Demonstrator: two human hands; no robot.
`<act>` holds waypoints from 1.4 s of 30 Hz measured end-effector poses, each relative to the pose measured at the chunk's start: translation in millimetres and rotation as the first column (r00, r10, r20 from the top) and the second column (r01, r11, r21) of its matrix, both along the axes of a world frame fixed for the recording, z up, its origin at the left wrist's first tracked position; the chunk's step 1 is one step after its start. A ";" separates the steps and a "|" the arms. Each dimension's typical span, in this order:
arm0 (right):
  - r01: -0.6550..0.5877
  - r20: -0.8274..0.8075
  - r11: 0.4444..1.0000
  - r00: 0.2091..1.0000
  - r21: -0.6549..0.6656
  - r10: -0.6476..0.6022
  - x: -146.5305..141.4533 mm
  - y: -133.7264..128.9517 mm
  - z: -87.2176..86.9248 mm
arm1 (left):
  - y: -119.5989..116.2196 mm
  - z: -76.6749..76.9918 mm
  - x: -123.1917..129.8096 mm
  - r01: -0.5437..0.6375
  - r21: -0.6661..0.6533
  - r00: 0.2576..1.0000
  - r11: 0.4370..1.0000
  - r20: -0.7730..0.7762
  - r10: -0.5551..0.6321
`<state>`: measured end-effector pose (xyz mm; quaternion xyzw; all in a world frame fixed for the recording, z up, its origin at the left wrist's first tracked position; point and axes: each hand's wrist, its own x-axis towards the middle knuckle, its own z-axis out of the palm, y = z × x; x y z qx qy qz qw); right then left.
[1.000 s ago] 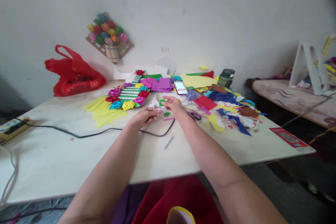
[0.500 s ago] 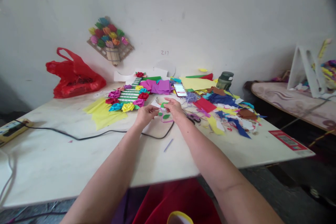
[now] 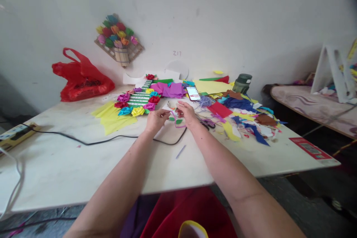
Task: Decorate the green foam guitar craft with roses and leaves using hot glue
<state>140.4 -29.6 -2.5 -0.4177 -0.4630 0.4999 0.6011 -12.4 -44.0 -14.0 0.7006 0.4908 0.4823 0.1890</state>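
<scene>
Nearest, over the red cloth [image 3: 184, 212] at the person's lap, the forearms reach across the table [image 3: 83, 171]. A loose purple sliver [image 3: 180, 151] lies between them, with a black cord [image 3: 111, 142] beyond it. The left hand [image 3: 156, 121] seems to pinch the upper end of a pink strip [image 3: 176, 122], which hangs between the hands; the right hand [image 3: 186, 114] is curled close by, its grip impossible to tell. The green piece seen at the right fingers a half second ago no longer shows there, so attention seems to have turned to the strip. A green leaf [image 3: 179, 121] lies beside it. Farther back stand the flower-edged panel [image 3: 139, 98], a phone [image 3: 193, 93] and a bottle [image 3: 241, 83].
</scene>
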 end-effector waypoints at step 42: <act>-0.137 0.228 0.990 0.963 -0.039 0.143 -4.7 -7.7 -0.6 | 0.8 1.4 0.6 -0.056 -0.054 0.995 0.997 0.081 0.060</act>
